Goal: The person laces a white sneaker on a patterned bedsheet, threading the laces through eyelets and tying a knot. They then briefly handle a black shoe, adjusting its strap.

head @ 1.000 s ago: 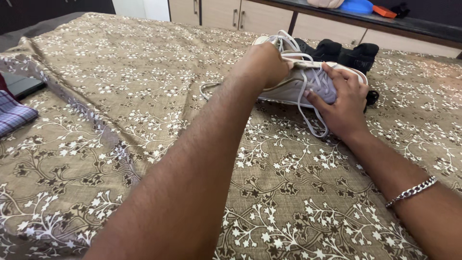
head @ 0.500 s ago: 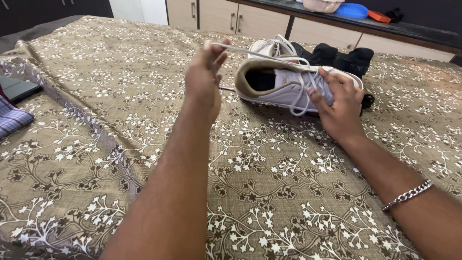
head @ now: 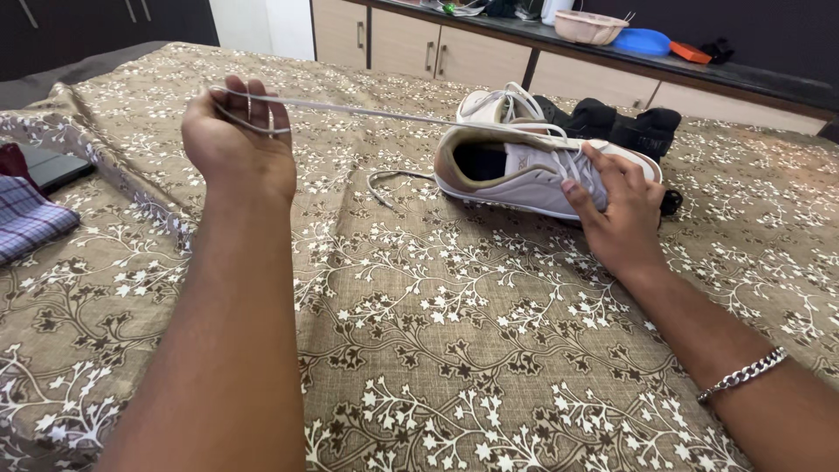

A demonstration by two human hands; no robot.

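- Grip first: the left hand (head: 238,140) is raised above the bed and closed on the free end of a thin white flat shoelace (head: 376,113), which wraps over its fingers and runs taut and nearly level to the shoe.
- Right hand (head: 619,214) rests flat on the toe and lace area of a pale grey low-top sneaker with a tan-lined collar (head: 516,170), fingers spread and pressing, not curled round anything.
- That sneaker lies on the brown bedspread with white floral pattern (head: 454,332); the other lace end trails loose beside its heel.
- Judged by look, the lace is light, limp and slippery, best pinched or looped near its tip; the shoe seems light with a soft upper and firmer sole, best steadied across the midfoot.
- Behind it sit a second white sneaker (head: 489,105) and dark black fabric items (head: 629,122).
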